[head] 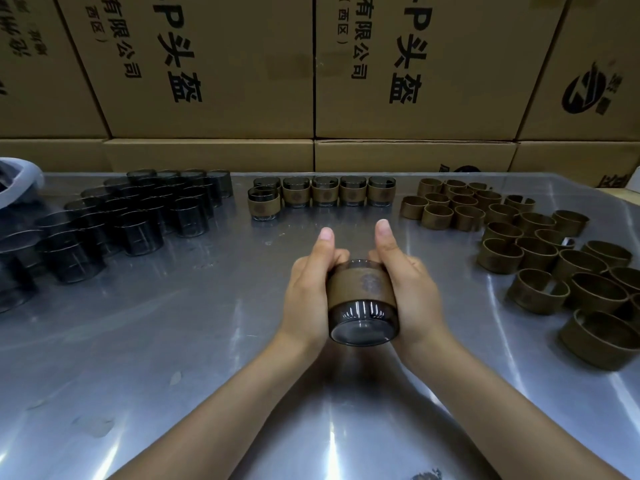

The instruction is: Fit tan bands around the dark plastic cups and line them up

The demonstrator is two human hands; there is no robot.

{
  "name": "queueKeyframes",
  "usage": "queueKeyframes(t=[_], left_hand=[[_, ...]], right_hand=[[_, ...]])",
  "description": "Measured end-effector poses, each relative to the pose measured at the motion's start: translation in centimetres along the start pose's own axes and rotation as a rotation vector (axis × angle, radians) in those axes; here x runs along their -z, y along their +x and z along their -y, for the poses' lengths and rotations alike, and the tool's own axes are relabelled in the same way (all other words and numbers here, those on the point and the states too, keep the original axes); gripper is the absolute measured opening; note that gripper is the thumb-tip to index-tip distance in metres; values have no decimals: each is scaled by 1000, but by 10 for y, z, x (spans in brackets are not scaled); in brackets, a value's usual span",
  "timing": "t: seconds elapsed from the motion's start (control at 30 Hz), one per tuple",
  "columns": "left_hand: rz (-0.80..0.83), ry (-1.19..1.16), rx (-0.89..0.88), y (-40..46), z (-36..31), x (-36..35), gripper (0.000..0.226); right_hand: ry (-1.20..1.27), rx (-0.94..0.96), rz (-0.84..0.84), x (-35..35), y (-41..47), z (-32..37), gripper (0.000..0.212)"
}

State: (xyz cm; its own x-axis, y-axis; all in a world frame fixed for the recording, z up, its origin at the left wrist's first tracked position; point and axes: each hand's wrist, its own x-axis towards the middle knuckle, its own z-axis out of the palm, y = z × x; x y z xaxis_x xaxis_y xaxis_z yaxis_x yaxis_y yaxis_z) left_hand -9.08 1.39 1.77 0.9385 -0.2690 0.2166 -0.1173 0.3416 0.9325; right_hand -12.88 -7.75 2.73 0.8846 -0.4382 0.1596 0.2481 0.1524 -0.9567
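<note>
Head view. A dark plastic cup (362,303) was held above the metal table (173,341), tipped on its side with its base turned toward the camera. A tan band (360,285) was seated around its middle. The cup was gripped from both sides: the left hand (308,289) was curled against its left wall and the right hand (408,289) against its right wall, both thumbs extended straight forward past the rim.

At the far edge of the table, a row of banded cups (323,195) was found standing upright, side by side, with one further banded cup set just in front of the row's left end. To the left, a cluster of bare dark cups (131,216) was noted. To the right, loose tan bands (540,244) were spread in a group. Stacked cardboard boxes (415,71) were recorded behind the table.
</note>
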Motion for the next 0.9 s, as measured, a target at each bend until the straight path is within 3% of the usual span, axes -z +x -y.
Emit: queueKeyframes(t=[0.13,0.2,0.3,0.57,0.63,0.73,0.9], left_hand=[[60,-3,-11,6,3,3,47],[145,-32,-21,9,2,4,42],[236,55,-77,6,6,4,53],[125,53,-88,0,1,-1,55],[147,135,-117,3,1,1,56],[261,354,-206,10,2,8,40],[374,748,-463,13,7,18,38]], right_hand=[[18,35,-2,0,1,2,50],[-53,123,28,2,2,4,55],[-169,235,101,2,0,6,64],[-184,226,104,0,-3,6,63],[-230,244,53,1,-1,0,67],[-311,270,4,4,8,-10,68],[-484,388,-100,18,27,-24,61]])
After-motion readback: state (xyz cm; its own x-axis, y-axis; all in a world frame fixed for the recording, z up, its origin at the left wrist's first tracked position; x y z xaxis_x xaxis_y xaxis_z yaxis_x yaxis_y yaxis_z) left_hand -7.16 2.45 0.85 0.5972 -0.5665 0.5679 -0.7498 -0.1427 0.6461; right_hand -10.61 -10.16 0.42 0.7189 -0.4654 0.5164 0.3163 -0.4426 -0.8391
